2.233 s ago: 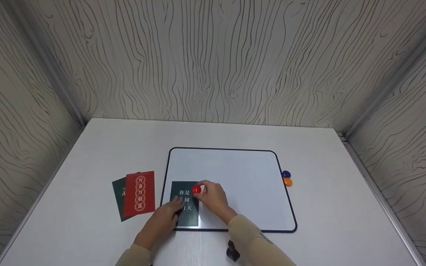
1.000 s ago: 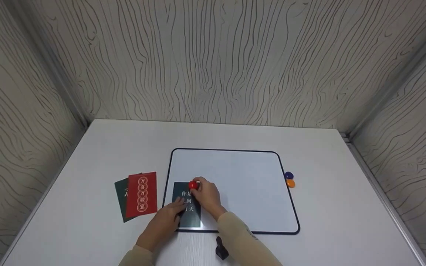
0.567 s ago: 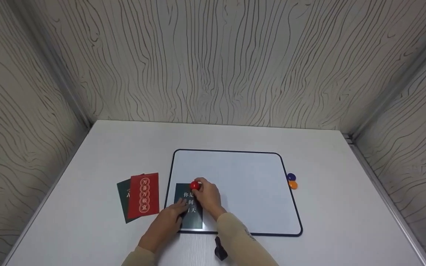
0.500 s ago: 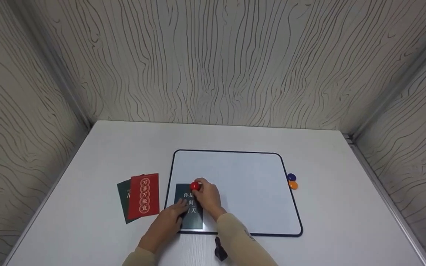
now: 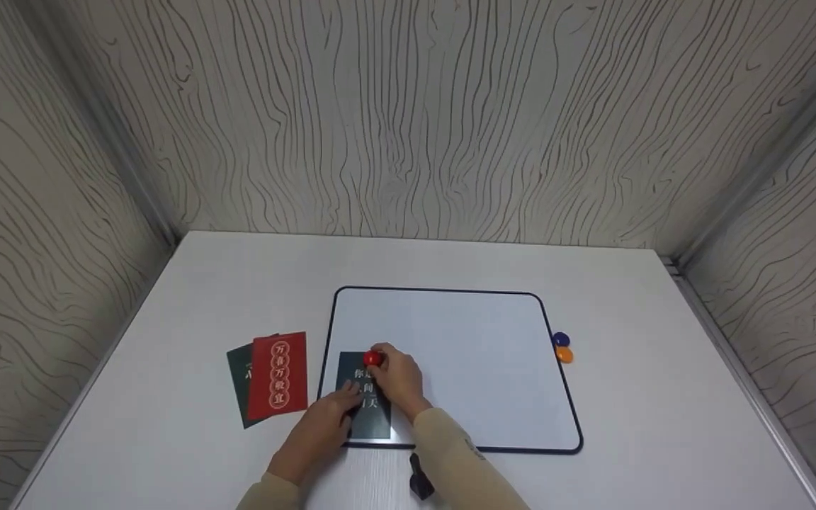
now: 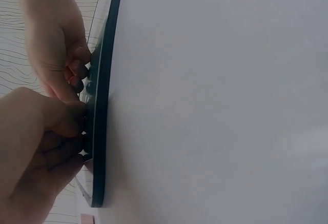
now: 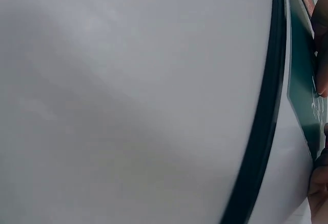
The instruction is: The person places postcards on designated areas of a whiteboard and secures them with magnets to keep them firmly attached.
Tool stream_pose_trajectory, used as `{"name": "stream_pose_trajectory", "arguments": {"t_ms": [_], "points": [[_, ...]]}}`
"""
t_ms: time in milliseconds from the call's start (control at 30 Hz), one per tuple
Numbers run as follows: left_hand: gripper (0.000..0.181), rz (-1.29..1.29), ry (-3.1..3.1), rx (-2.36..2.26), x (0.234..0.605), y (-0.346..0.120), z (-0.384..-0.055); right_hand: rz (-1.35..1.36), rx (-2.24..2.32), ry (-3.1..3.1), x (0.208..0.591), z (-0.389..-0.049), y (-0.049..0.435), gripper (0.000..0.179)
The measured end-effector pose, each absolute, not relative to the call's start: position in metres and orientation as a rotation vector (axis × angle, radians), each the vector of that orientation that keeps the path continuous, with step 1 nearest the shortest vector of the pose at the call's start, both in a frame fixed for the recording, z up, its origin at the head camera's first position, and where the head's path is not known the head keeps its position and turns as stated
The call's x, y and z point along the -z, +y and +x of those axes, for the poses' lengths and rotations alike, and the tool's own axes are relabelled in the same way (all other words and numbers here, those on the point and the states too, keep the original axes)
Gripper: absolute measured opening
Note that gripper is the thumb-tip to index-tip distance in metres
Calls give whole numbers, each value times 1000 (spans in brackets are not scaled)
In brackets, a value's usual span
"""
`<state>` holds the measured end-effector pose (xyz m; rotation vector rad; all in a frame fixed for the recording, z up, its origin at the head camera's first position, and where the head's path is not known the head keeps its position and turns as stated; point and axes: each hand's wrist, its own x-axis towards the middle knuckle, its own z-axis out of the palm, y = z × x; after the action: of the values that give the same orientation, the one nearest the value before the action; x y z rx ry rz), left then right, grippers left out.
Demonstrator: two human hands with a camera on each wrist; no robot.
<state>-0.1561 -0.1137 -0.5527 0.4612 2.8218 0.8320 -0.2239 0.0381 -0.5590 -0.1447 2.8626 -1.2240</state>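
A dark green card (image 5: 372, 425) with white characters lies on the lower left part of a framed whiteboard (image 5: 472, 354). My left hand (image 5: 319, 428) rests on the card's left side, fingertips pressing on its face. With thumb and forefinger, my right hand (image 5: 401, 379) pinches a round red magnet (image 5: 372, 358) at the card's upper right. In the left wrist view, both hands meet at the board's dark rim (image 6: 105, 70); the fingers of my left hand (image 6: 31, 147) bend down onto the card. The right wrist view has the card (image 7: 302, 75) beyond the rim, both hands cut off at the edge.
Left of the board, a red card (image 5: 278, 375) with gold characters overlaps another green card (image 5: 240, 382). A purple disc (image 5: 561, 339) and an orange disc (image 5: 564, 354) sit against the board's right edge. A black object (image 5: 420, 485) lies by my right sleeve, partly covered.
The red magnet, in my right hand, has shifted slightly up and left across the card. My left hand has stayed on the card. The head view has drifted a little.
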Motion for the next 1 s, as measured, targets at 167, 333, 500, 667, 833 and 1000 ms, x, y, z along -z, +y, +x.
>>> {"name": "stream_pose_trajectory", "arguments": {"t_ms": [167,333,500,667,833,1000], "points": [[40,476,2832,-831,553,-112,-157,-91,1203,2864,559,-226,38,32],[40,477,2831,-810,553,-113,-158,-62,1204,2857,560,-228,36,32],[39,483,2835,-791,553,-113,-157,-8,1222,2865,563,-228,35,33],[40,469,2826,-816,554,-114,-157,36,1264,2841,564,-227,35,25],[41,462,2836,-810,553,-114,-155,25,1248,2859,564,-225,33,23],[41,437,2824,-797,554,-113,-155,1,1193,2922,562,-223,32,23]]}}
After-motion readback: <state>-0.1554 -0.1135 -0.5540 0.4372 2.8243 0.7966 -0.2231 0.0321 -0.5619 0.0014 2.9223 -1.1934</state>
